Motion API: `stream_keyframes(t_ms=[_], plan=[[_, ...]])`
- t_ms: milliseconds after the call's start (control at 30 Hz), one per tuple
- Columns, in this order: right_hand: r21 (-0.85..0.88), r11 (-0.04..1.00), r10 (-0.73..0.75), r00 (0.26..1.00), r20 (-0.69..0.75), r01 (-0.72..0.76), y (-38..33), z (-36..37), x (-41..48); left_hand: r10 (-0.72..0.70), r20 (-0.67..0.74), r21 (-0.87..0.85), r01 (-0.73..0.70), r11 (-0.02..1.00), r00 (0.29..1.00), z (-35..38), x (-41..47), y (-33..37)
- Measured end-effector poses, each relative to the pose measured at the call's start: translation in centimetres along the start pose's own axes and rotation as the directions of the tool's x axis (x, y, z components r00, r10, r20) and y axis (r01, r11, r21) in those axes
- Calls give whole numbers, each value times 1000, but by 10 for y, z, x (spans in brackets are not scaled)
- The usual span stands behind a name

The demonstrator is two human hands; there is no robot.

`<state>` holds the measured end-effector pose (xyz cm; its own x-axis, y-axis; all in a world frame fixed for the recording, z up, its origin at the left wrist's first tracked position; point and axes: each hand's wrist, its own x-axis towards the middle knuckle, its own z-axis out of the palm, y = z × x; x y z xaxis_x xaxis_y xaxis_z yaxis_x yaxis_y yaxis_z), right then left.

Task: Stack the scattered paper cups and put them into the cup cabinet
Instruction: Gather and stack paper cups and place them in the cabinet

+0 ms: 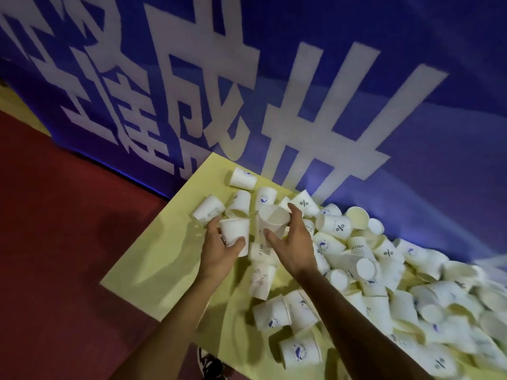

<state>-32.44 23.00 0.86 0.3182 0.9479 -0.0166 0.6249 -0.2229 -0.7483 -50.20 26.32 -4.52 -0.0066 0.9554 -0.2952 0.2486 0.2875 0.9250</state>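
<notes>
Several white paper cups (pixel 384 275) lie scattered and heaped on a yellow table (pixel 153 259), thickest toward the right. My left hand (pixel 222 248) grips one upright white cup (pixel 236 233) over the table's left part. Just to its right, my right hand (pixel 293 242) holds another white cup (pixel 274 219) tilted on its side, its mouth facing up and left. The two held cups are close together but apart. No cup cabinet is in view.
A blue banner (pixel 356 78) with large white characters rises right behind the table. Red floor (pixel 68 229) lies to the left of the table edge. Loose cups (pixel 242 178) lie near the table's far corner, others near its front edge (pixel 300 349).
</notes>
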Motion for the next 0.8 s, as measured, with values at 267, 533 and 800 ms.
stream_keyframes(t_ms=[267,533,800], plan=[[107,989,119,974,-190,-100,93,-156,-102,186,252,43,-203,978,950,113,-113,46],[143,977,187,954,-233,-157,170,-243,-165,222,357,120,-280,953,907,211,-183,64],[184,931,366,779,-510,-316,252,-343,-217,277,553,-1,-332,943,786,351,-224,88]])
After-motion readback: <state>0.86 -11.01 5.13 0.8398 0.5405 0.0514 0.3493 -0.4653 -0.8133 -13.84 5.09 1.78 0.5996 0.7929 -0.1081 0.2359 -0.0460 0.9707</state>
